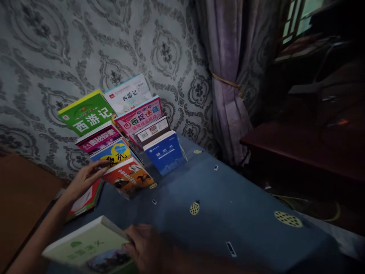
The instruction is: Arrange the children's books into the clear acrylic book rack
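Note:
My right hand [146,243] grips the right edge of a pale green book [85,245] with a landscape picture on its cover, low in the view. My left hand [89,177] reaches over with fingers stretched out. Its fingertips touch the left edge of the front-left books, at an orange book [129,177] with horse figures and the blue-and-yellow book [112,152] behind it. Behind these stand a purple book [99,139] and a green book [87,114]. In the right row are a blue book [165,152], a dark-covered book [152,131], a pink book [139,118] and a white-and-blue book [128,93].
Blue cloth with pineapple prints covers the table [211,201]. Red-and-green booklets [87,199] lie at its left edge beside a brown wooden surface [25,201]. Patterned wallpaper rises behind. A tied purple curtain [228,76] hangs right of it, near a dark red table [302,148].

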The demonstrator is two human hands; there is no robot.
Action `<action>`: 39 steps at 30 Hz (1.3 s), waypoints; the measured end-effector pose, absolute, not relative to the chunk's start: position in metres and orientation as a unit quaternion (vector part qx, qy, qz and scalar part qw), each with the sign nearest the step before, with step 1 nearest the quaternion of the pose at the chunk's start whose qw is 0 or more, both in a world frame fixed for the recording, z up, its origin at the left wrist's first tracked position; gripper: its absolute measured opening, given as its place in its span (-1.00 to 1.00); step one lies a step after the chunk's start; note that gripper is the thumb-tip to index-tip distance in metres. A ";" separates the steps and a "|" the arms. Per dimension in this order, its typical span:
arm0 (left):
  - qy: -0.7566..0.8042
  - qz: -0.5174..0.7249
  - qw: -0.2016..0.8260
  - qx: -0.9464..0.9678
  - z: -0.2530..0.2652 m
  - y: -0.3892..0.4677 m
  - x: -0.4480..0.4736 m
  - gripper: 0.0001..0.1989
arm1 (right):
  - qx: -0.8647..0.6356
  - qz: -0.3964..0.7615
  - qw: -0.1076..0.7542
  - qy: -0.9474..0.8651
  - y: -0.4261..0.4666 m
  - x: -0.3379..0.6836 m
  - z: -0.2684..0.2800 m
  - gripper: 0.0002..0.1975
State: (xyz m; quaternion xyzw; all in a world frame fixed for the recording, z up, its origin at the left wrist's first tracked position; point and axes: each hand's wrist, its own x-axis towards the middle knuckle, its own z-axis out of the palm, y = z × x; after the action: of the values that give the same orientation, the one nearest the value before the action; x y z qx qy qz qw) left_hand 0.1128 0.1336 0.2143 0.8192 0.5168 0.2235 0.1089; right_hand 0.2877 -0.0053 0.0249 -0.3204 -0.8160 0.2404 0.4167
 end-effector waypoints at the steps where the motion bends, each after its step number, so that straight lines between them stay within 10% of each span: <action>1: 0.515 0.210 0.100 0.825 0.214 0.134 0.113 -0.36 | -0.319 0.235 0.418 -0.818 -0.006 0.288 0.026 -0.82; 15: 0.526 -0.009 -0.156 0.836 0.200 0.149 0.131 -0.48 | -0.314 0.225 0.416 -0.824 -0.005 0.290 0.024 -0.80; 39: 0.460 0.046 0.102 0.881 0.210 0.129 0.128 -0.57 | -0.303 0.251 0.411 -0.822 -0.006 0.299 0.032 -0.83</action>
State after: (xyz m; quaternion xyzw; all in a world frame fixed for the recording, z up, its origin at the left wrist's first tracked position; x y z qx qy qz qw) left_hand 0.1283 0.1293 0.2097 0.8808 0.4601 0.0461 0.1019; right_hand 0.2993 -0.0057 0.0324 -0.3028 -0.8223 0.2512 0.4111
